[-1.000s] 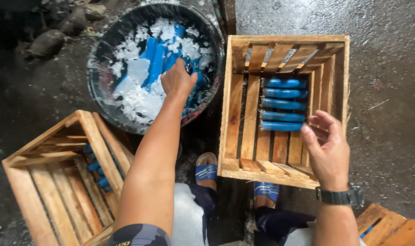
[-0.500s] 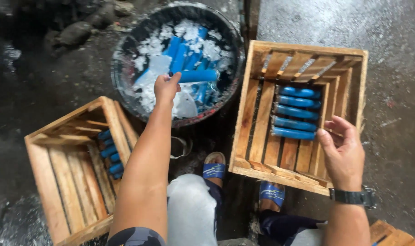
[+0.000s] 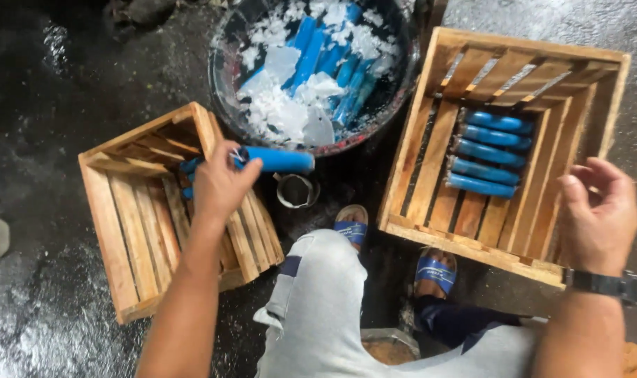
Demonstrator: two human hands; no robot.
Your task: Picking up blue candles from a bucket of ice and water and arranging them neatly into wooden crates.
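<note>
**Blue tube held over the left crate**

Wet, dark ground (image 3: 45, 91) lies all around. A small metal cup (image 3: 296, 190) and two sandalled feet sit between the crates. The left hand (image 3: 220, 183) is closed around one end of a smooth blue tube (image 3: 276, 159), above the left wooden crate (image 3: 133, 231), which holds a few more. The right hand (image 3: 598, 210), half open and empty, hovers at the right crate (image 3: 528, 52), where five tubes lie in a row. Far off, a black basin (image 3: 224, 91) holds ice chunks and tubes.

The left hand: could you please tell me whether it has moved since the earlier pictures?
Yes. The left hand has come out of the ice basin towards the left crate, holding a blue tube.
</note>
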